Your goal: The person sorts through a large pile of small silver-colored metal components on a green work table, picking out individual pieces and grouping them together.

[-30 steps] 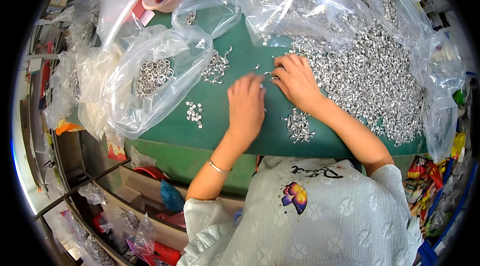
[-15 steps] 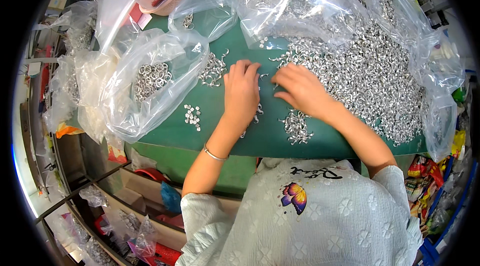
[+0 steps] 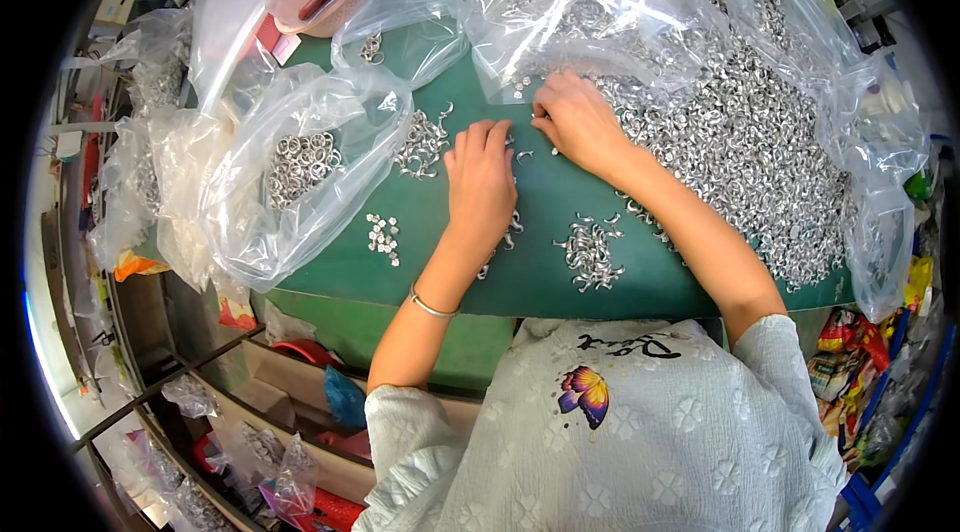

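My left hand (image 3: 482, 177) rests on the green tabletop with its fingers curled down, their tips hidden. Small curved silver metal pieces (image 3: 514, 229) lie along its right side. My right hand (image 3: 580, 122) is closed in a pinch at the left edge of a large heap of curved silver pieces (image 3: 740, 142); what it pinches is too small to make out. A smaller pile of silver pieces (image 3: 590, 252) lies nearer to me. Left of my left hand are another curved-piece pile (image 3: 422, 144) and a cluster of tiny flower-shaped metal pieces (image 3: 382, 238).
A clear plastic bag (image 3: 310, 232) holding silver rings (image 3: 303, 164) stands open at the left. Another clear bag (image 3: 600, 12) covers the heap's far part. A pink basket (image 3: 345, 17) with a red object stands at the back left. Drawers (image 3: 290, 387) sit below the table edge (image 3: 330, 295).
My right hand has moved away from me and slightly left, from beside the left hand to the heap's far left edge. My left hand has barely moved.
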A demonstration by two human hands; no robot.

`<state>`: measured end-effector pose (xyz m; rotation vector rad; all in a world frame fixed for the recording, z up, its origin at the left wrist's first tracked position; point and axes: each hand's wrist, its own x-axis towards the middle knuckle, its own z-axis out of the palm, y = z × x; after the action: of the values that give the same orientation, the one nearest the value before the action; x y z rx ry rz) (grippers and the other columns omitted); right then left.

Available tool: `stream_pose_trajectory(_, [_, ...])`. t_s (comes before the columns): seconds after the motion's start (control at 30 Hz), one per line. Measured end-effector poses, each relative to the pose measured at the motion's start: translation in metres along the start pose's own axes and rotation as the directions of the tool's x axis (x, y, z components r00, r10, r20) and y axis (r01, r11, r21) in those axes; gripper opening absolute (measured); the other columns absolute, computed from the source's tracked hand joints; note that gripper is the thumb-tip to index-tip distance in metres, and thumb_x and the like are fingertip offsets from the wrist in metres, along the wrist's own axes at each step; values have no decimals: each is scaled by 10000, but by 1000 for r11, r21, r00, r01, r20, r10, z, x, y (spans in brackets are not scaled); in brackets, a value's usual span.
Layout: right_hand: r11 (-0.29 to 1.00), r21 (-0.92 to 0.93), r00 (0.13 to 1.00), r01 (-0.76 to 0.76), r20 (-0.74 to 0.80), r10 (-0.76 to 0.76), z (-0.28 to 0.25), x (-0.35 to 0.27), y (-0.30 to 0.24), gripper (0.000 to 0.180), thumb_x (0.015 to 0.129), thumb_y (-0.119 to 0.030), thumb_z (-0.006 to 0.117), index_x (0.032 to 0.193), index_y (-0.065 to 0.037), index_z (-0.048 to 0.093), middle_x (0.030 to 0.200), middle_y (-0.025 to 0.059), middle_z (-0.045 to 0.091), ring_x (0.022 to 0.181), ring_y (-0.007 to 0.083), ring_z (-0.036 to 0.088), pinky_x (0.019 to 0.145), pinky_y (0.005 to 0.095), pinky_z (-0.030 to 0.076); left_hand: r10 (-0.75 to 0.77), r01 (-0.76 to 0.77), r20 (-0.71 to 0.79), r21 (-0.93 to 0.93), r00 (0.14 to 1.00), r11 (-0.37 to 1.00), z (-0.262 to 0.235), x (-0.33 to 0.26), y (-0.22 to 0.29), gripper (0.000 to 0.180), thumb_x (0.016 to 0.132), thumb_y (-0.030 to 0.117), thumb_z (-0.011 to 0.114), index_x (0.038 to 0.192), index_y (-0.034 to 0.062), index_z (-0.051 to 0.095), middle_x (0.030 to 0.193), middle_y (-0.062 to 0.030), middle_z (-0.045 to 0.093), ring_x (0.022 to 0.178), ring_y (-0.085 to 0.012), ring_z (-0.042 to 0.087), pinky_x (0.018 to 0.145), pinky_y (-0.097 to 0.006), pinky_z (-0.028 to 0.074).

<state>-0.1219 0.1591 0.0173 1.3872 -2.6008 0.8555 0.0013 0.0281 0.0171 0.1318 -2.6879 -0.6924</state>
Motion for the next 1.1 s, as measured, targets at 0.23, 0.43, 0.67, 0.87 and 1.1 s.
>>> stream_pose_trajectory(0.23, [992,123,958,29,281,-62,-48,-49,-28,116,759,-114,699,774,-32,618,833,112,565,914,283,554,799,395,439,-38,39,28,-65,999,997,-19,-15,13,326,826,-3,605,1148,38,576,1118,-112,563,1027,-302,530,863,-394,400])
stream_pose_trajectory(0.43, [946,280,972,-166,207,109,-40,-34,-3,60,774,-93,669,782,-49,629,859,101,583,917,280,560,824,394,445,71,-49,144,-150,987,988,-6,-26,40,306,815,-5,617,1118,23,581,1115,-106,552,1006,-293,531,834,-388,402])
stream_pose_trajectory(0.67, [989,-141,986,-49,152,70,-33,-22,-7,79,770,-98,676,818,-41,651,918,97,605,979,284,544,806,406,406,120,-70,261,-196,958,978,-1,-41,59,309,812,16,625,1118,24,583,1112,-98,544,1009,-279,525,818,-394,399])
stream_pose_trajectory(0.87, [998,-43,997,-34,71,37,-38,-26,5,129,756,-109,700,860,-58,645,951,76,588,985,269,532,829,404,389,191,-150,262,-170,946,974,3,-49,59,286,812,21,625,1097,29,602,1099,-89,541,1033,-274,505,831,-389,385])
stream_pose_trajectory(1.1, [999,-35,967,-26,251,34,-47,-27,-6,129,758,-87,690,852,-51,608,898,87,571,948,281,523,836,407,381,86,-50,225,-163,971,985,-3,-47,56,291,806,32,643,1095,41,608,1080,-83,547,1005,-269,514,825,-384,383])
